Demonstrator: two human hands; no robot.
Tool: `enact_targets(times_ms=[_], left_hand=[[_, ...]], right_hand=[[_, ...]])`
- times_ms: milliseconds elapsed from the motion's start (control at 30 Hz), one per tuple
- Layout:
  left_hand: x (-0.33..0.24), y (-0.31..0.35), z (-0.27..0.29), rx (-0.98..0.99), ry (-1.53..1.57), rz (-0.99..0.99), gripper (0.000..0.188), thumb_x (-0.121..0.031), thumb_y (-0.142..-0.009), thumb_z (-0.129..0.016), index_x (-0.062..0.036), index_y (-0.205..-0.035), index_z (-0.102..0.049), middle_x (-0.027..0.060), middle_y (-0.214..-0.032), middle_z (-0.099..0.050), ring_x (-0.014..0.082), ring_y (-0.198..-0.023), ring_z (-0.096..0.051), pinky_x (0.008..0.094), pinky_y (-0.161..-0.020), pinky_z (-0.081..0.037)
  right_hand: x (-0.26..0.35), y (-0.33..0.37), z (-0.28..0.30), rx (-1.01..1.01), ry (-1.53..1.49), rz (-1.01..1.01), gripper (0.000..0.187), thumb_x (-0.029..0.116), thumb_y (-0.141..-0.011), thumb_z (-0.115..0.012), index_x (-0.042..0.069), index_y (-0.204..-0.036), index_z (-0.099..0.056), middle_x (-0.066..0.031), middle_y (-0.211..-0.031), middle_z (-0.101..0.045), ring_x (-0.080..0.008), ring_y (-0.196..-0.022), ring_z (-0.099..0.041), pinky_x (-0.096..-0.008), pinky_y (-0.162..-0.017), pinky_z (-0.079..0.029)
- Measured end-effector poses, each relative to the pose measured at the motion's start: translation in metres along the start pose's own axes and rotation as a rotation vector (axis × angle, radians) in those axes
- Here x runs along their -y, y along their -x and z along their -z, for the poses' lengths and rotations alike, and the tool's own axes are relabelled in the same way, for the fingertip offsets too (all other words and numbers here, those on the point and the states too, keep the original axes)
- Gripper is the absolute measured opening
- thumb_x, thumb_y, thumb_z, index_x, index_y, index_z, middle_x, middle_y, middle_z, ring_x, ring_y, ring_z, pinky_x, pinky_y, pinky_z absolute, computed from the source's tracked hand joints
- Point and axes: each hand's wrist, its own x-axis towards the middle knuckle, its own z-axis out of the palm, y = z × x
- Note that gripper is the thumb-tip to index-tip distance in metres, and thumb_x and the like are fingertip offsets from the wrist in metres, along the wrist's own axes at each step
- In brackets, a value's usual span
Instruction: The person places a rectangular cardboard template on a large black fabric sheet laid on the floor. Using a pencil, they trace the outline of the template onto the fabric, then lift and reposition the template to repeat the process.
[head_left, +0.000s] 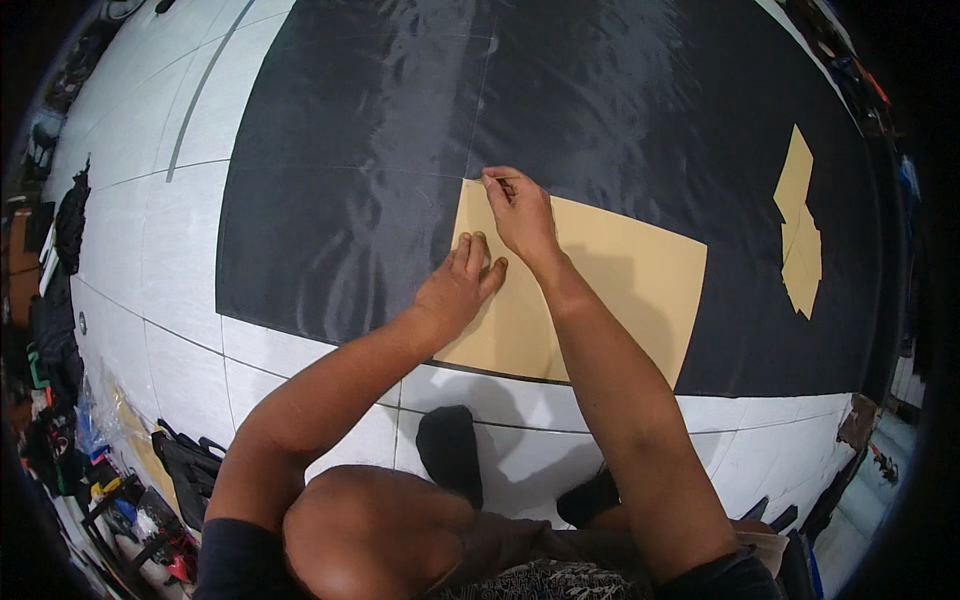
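Note:
A tan sheet of card (630, 270) lies flat on a large black, slightly shiny fabric (330, 230), close to its near edge. My left hand (462, 285) rests on the left part of the card, fingers stretched and apart, holding nothing. At the card's far left corner, my right hand (520, 210) is closed in a pinch. A thin, slender thing shows at its fingertips, too small to name. Faint thin lines run across the fabric, meeting near that corner.
Smaller tan card pieces (798, 240) lie on the fabric to the right. White floor tiles (150, 240) surround the fabric, with a grey strip (208, 95) at far left. Bags and clutter (130, 510) line the left side. My knee (375, 525) and dark-socked foot (450, 450) are near.

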Motion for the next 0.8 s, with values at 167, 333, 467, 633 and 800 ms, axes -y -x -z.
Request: enact_targets(times_ms=[167,333,467,633,800], left_hand=[[-0.003,-0.002,0.001,0.033,0.01,0.017,0.084,-0.013,-0.085,-0.071,-0.0093,-0.157,-0.028,0.0365,-0.156,-0.028,0.0484,-0.147,-0.032,0.0428,-0.119,-0.037],[-0.001,-0.002,0.003,0.057,0.004,0.016,0.084,-0.013,-0.086,-0.07,-0.0107,-0.158,-0.026,0.0369,-0.156,-0.028,0.048,-0.148,-0.031,0.043,-0.12,-0.036],[0.001,-0.002,0.0,0.042,0.074,0.012,0.086,-0.011,-0.087,-0.068,-0.0164,-0.161,-0.026,0.0375,-0.157,-0.027,0.0483,-0.149,-0.03,0.0429,-0.12,-0.036],[-0.002,-0.007,0.018,0.116,0.062,0.009,0.088,-0.007,-0.087,-0.067,-0.0229,-0.163,-0.025,0.0388,-0.157,-0.024,0.0493,-0.149,-0.028,0.0423,-0.119,-0.037],[0.0,-0.004,0.012,0.126,0.072,0.028,0.094,-0.003,-0.084,-0.069,-0.0231,-0.163,-0.023,0.0396,-0.158,-0.02,0.0504,-0.149,-0.027,0.0419,-0.117,-0.039]], right_hand=[[0.0,-0.014,-0.01,0.007,0.088,0.067,0.026,0.02,-0.1,-0.059,0.0,-0.11,-0.073,-0.0182,-0.111,-0.073,-0.0356,-0.103,-0.07,-0.0417,-0.091,-0.055],[0.003,-0.012,-0.009,0.039,0.111,0.105,0.023,0.017,-0.1,-0.058,0.0,-0.11,-0.072,-0.0182,-0.11,-0.073,-0.0358,-0.102,-0.07,-0.0423,-0.09,-0.055],[0.001,-0.013,-0.008,0.056,0.171,0.183,0.022,0.016,-0.099,-0.059,0.001,-0.109,-0.07,-0.0177,-0.109,-0.073,-0.0366,-0.103,-0.069,-0.0432,-0.091,-0.055],[-0.029,0.001,0.027,-0.086,0.317,0.223,0.02,0.015,-0.099,-0.059,0.002,-0.112,-0.068,-0.0167,-0.112,-0.072,-0.036,-0.105,-0.068,-0.044,-0.091,-0.054],[-0.053,0.026,0.091,-0.173,0.401,0.067,0.02,0.016,-0.1,-0.058,0.002,-0.11,-0.068,-0.017,-0.107,-0.072,-0.0342,-0.097,-0.07,-0.0437,-0.086,-0.055]])
